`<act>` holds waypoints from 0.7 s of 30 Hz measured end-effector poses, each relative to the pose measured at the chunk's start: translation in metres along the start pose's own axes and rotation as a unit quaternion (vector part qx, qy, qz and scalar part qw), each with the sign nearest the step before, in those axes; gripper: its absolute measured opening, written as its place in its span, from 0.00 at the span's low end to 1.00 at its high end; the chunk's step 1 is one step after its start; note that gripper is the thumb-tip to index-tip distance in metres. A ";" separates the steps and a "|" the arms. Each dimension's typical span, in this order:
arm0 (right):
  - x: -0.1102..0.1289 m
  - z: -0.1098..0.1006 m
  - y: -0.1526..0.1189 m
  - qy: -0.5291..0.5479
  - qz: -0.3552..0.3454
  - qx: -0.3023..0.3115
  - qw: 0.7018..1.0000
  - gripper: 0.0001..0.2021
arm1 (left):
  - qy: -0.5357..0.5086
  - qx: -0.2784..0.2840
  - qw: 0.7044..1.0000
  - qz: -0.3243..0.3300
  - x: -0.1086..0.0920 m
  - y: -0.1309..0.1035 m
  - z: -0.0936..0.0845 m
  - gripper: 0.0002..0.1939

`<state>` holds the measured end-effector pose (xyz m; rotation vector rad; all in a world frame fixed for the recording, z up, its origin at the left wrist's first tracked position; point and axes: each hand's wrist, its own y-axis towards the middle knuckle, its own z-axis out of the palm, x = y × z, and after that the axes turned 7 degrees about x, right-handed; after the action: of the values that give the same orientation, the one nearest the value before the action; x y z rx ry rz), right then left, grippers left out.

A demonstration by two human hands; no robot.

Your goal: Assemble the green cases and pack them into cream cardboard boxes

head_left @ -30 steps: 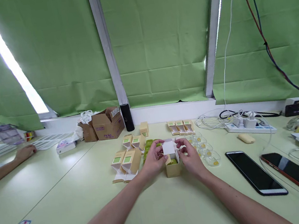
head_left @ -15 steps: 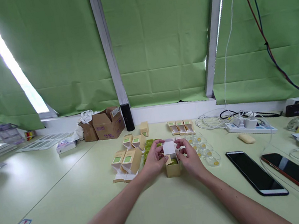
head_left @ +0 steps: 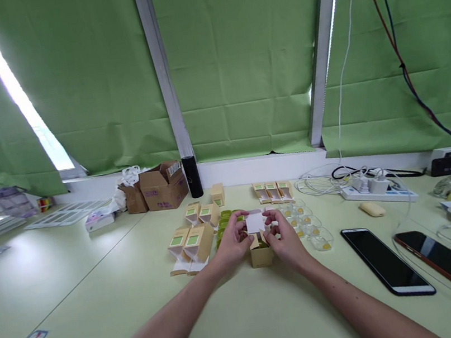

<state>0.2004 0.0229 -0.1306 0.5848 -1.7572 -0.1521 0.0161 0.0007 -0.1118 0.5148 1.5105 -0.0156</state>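
A small kraft box (head_left: 261,257) stands upright on the table with its white-lined lid (head_left: 254,222) raised at the back. My left hand (head_left: 235,240) holds its left side, thumb at a side flap. At the right side flap, my right hand (head_left: 282,236) pinches the box edge. Something green shows faintly inside. Left of my hands stand several kraft boxes with green labels (head_left: 197,241), their flaps open. Green pieces (head_left: 222,227) lie just behind my left hand. Clear plastic cups with yellow bits (head_left: 315,232) sit right of my right hand.
Three open boxes (head_left: 272,191) stand farther back. Two phones (head_left: 385,261) lie at the right, near a power strip (head_left: 377,193) with cables. At the back left are a cardboard carton (head_left: 164,186) and a black cylinder (head_left: 192,177).
The right side flap of the small box now stands up at my right fingers, and less green shows inside. The other person's hand at the far left has left the view.
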 end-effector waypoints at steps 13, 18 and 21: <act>-0.003 0.001 0.000 0.015 0.004 0.008 1.000 0.26 | 0.018 0.001 1.000 0.004 -0.009 -0.002 0.005 0.30; -0.002 0.002 0.000 0.018 0.006 0.008 1.000 0.26 | 0.028 0.002 1.000 0.010 -0.010 -0.002 0.006 0.28; -0.002 0.002 0.000 0.021 0.008 0.009 1.000 0.26 | 0.034 -0.004 0.999 0.012 -0.009 -0.002 0.006 0.28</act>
<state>0.1989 0.0235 -0.1325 0.5829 -1.7234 -0.1135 0.0203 -0.0059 -0.1037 0.5314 1.5698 0.0267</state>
